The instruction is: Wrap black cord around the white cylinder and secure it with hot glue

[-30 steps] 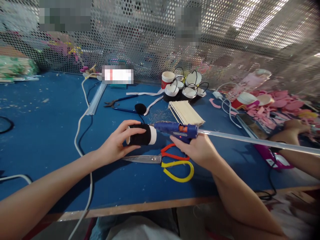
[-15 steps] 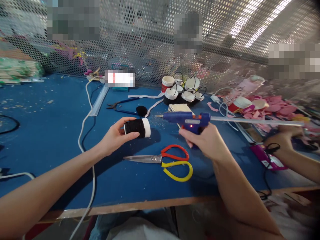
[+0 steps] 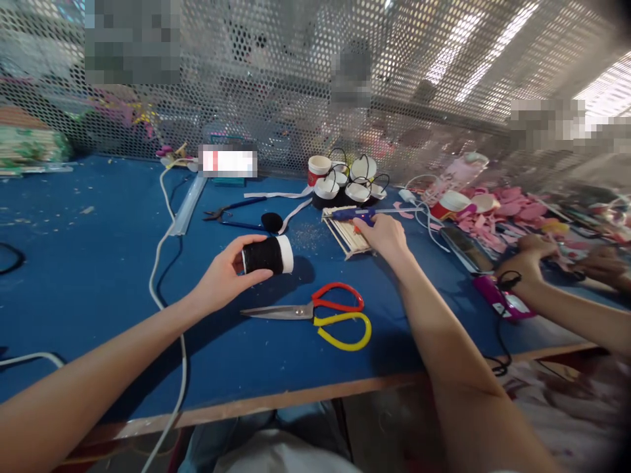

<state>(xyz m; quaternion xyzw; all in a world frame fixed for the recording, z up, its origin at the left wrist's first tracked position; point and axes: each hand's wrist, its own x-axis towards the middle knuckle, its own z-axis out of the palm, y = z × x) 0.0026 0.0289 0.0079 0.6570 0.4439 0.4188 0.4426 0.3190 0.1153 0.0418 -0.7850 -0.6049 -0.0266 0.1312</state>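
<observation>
My left hand (image 3: 229, 272) is wrapped round a white paper cup (image 3: 286, 254) that lies sideways in it, its wall largely covered in black wrapping. A blue hot glue gun (image 3: 362, 215) with a long clear glue stick out of its back is in my right hand (image 3: 389, 240). The gun's nozzle is over a small rack of pale wooden sticks (image 3: 348, 238); whether it touches I cannot tell. Scissors (image 3: 300, 312) with one red and one yellow handle lie in front of me. Beyond the cup lie blue-handled pliers (image 3: 236, 209) and a black round pad (image 3: 271, 222).
Several cups with black handles (image 3: 357, 190) stand at the mesh screen (image 3: 276, 79). A white cable (image 3: 156, 263) crosses the blue table (image 3: 98, 263) on the left. On the right are a phone (image 3: 463, 249), pink pieces (image 3: 503, 210) and a co-worker's hands (image 3: 522, 266).
My right hand has carried the glue gun forward, away from me, to the wooden rack. My left hand still holds the cup at about the same place. The view has shifted slightly.
</observation>
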